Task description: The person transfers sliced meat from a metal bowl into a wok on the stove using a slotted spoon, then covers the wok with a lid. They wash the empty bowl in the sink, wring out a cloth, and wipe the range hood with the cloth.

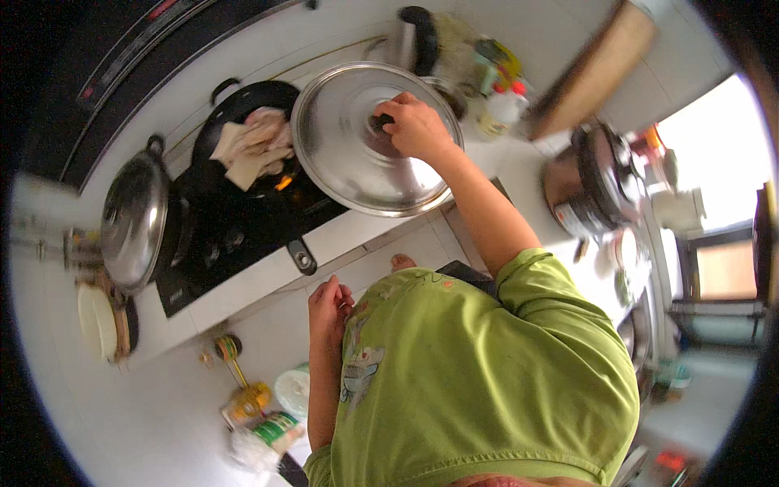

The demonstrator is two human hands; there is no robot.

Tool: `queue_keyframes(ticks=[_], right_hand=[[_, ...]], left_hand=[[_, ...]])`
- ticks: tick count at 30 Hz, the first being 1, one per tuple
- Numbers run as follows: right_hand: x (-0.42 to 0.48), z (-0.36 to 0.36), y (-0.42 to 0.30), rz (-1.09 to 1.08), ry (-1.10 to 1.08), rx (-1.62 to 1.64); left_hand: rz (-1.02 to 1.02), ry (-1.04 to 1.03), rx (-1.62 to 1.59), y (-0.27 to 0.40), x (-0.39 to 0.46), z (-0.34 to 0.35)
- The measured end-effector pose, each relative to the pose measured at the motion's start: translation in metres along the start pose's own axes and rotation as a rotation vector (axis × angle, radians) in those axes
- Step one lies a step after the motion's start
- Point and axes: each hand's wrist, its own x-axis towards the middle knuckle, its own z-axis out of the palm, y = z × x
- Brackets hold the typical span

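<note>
My right hand (417,126) grips the dark knob of a large round metal lid (341,164), tilted beside a black wok (210,137) on the stove. Pale folded pieces, perhaps meat or tofu skin, lie in the wok (258,146); I cannot tell which. An orange glow shows by the wok's near edge. My left hand (330,307) hangs in front of the counter, near my shirt, with its fingers loosely curled and nothing seen in it. A second pan with a domed metal lid (135,219) stands on the left of the black gas cooktop (225,243).
A range hood (122,79) hangs over the cooktop. Behind the lid stand a kettle (417,39) and bottles (504,109). An electric pressure cooker (587,179) is at the right, and a wooden board (599,70) leans above. Packages (277,429) lie low at the left.
</note>
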Motion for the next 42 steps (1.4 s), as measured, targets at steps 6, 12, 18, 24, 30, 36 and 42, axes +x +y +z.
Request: queue_keyframes(ticks=[6, 12, 18, 24, 30, 36, 42], right_hand=[[-0.128, -0.056, 0.030, 0.217, 0.095, -0.138], [-0.277, -0.120, 0.056, 0.576, 0.072, -0.270], [-0.380, -0.158, 0.070, 0.857, 0.004, -0.319], [-0.463, -0.201, 0.125, 0.939, 0.130, -0.466], [-0.524, -0.246, 0.188, 1.029, 0.193, -0.580], [-0.555, -0.259, 0.278, 1.042, 0.270, -0.564], [-0.560, -0.257, 0.325, 1.058, 0.267, -0.472]], left_hand=[[-0.126, -0.236, 0.012, -0.041, -0.002, -0.003], [-0.264, -0.321, 0.116, -0.080, -0.015, 0.009], [-0.282, -0.339, 0.171, -0.092, -0.031, 0.028], [-0.250, -0.289, 0.188, -0.105, -0.048, 0.049], [-0.265, -0.278, 0.207, -0.149, -0.070, 0.092], [-0.270, -0.355, 0.292, -0.196, -0.101, 0.138], [-0.267, -0.365, 0.329, -0.233, -0.133, 0.172]])
